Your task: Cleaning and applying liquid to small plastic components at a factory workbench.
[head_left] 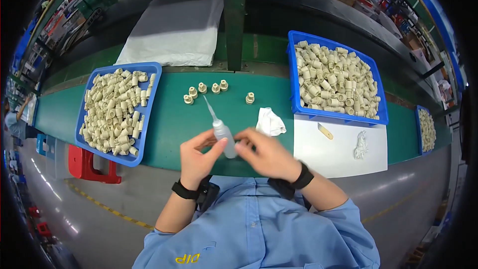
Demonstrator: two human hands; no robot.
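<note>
A translucent white squeeze bottle with a long, thin tapered nozzle stands slightly tilted over the front part of the green table. My left hand is closed around its left side, thumb in front. Close against the bottle's right side is my right hand, its fingers curled and smeared by motion, so I cannot tell whether they grip it. Beyond the nozzle, several cream plastic fittings stand in a loose group. Another cream fitting stands apart to their right. A crumpled white cloth lies beyond my right hand.
Blue trays heaped with cream fittings stand at left and right. A white sheet bears a small tan-handled tool and crumpled clear plastic. A green post rises behind the table; a red stool is at lower left.
</note>
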